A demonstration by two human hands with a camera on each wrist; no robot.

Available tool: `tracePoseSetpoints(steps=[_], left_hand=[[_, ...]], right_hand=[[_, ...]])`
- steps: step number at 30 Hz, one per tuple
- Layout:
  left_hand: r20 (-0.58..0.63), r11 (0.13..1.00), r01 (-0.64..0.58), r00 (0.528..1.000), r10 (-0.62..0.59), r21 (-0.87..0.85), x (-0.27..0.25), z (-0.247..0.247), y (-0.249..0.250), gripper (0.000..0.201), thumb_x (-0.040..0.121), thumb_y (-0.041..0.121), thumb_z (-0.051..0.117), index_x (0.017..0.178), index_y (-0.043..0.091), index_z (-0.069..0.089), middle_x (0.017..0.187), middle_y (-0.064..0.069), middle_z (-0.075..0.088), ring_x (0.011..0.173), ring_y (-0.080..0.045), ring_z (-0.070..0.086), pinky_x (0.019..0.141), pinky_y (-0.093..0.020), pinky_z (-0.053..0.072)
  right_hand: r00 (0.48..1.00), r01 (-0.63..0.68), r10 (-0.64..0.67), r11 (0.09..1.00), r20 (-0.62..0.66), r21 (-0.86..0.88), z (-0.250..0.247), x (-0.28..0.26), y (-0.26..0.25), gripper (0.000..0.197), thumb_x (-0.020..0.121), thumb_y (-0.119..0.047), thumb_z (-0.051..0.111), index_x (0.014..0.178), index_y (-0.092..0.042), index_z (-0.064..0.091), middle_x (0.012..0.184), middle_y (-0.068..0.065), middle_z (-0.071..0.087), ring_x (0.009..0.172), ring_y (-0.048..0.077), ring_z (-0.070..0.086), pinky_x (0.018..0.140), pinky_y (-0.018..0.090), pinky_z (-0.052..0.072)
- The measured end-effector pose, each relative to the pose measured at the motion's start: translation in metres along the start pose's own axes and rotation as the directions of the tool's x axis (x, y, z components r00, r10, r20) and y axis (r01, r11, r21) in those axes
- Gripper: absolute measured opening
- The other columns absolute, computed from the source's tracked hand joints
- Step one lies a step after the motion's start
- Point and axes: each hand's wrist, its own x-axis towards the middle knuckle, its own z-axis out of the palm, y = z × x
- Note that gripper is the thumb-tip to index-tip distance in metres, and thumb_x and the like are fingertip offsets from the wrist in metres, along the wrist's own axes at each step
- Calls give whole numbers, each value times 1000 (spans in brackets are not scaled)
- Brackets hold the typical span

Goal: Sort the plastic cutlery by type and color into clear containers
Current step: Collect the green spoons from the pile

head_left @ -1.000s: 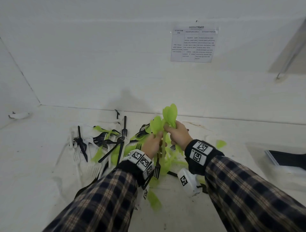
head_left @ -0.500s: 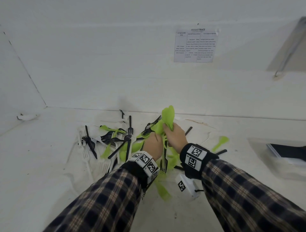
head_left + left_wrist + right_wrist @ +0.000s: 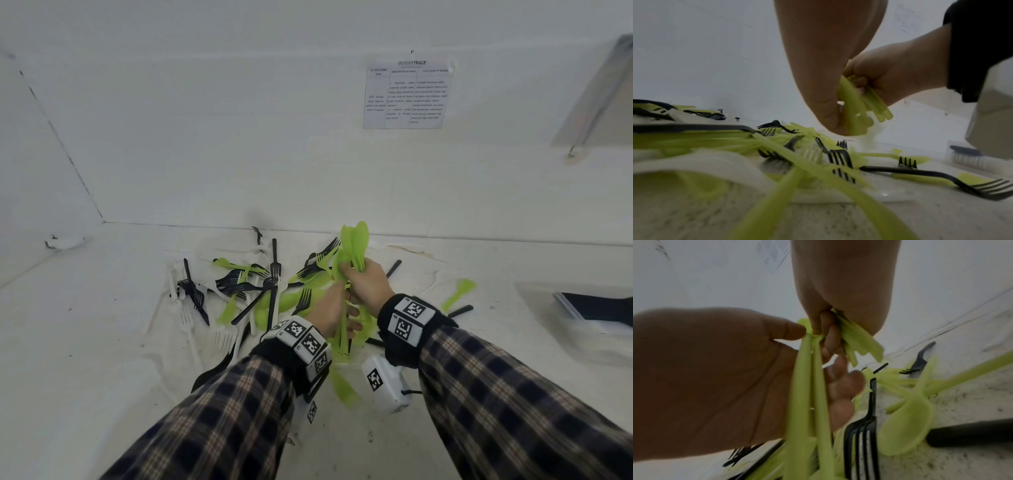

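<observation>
Lime-green plastic spoons are bunched up in the right hand, fingers curled tight around the handles, bowls sticking up above the fist, and the handle ends poke out under the palm in the left wrist view. Right next to it, touching, the left hand has its thumb and fingers closed on a couple of long green handles that hang down below it; can't tell if those are spoons or forks since the ends are blurred. Both hands sit just above the messy pile of cutlery on the table: black forks, white forks and more green pieces all tangled and overlapping. One green spoon lies off on its own to the right of the pile, a black handle near it. Further right there's a clear container with something dark inside, pretty blurry so no idea what exactly. Both arms wear plaid sleeves with marker-covered wrist bands, and a printed sheet is stuck on the white wall behind.
</observation>
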Motion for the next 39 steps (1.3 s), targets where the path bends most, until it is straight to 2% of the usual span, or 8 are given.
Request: tracePoseSetpoints(steps=[5,12,19,23,28,34,37,39], left_hand=[[-83,997,-6,997,0,-71,1,1,1,44,100,42,23,70,13,38,40,5,31,30,-11,27,38,-16,27],[-142,999,-41,989,40,-6,4,-1,0,52,98,52,20,71,13,41,49,0,31,34,-13,25,41,-19,23],[-55,994,51,997,-57,-99,5,5,1,64,94,55,18,49,13,34,40,0,28,32,-17,27,40,-19,25],[-81,993,62,994,-70,-97,4,10,1,59,94,56,20,59,14,40,48,1,35,37,-14,28,42,-20,24],[-180,994,-94,978,104,61,13,18,-5,49,101,42,20,89,6,51,61,-3,43,38,-13,35,39,-22,29],[-150,999,14,988,-21,-47,10,21,-13,56,98,55,21,67,14,41,45,5,32,32,-10,28,39,-16,23],[-308,998,-19,952,0,-58,11,18,-13,52,99,51,23,68,13,41,51,3,32,36,-12,27,40,-19,23],[-350,981,-43,936,-27,-190,12,15,-9,40,99,39,26,75,13,43,56,1,31,41,-13,26,41,-20,23]], right_hand=[[995,12,-11,1000,98,-7,-5,-2,-5,13,89,-25,59,86,-13,57,66,6,52,41,12,42,36,19,29],[981,-80,48,983,187,167,-17,1,-14,6,93,-15,49,88,-13,48,63,5,33,34,9,25,37,17,19],[949,-172,96,955,299,242,-26,-1,-15,8,93,-11,48,85,-9,50,64,9,37,31,8,26,36,16,20],[968,-58,16,986,250,159,-29,-2,-10,10,90,-17,59,82,-13,55,61,5,40,34,8,29,35,18,23],[979,-72,45,988,198,134,-23,-7,-3,11,90,-8,51,85,-17,54,63,4,43,41,13,33,37,18,25],[992,-73,57,988,116,133,-18,-13,7,2,88,-16,53,87,-15,53,65,5,46,43,15,38,40,21,30],[1000,12,-12,1000,27,-11,-19,-19,9,25,87,-37,59,96,-15,53,73,-3,51,55,13,44,44,23,35],[1000,-2,2,1000,7,5,-18,-22,10,22,90,-37,56,96,-16,51,77,-3,50,59,11,44,48,24,35]])
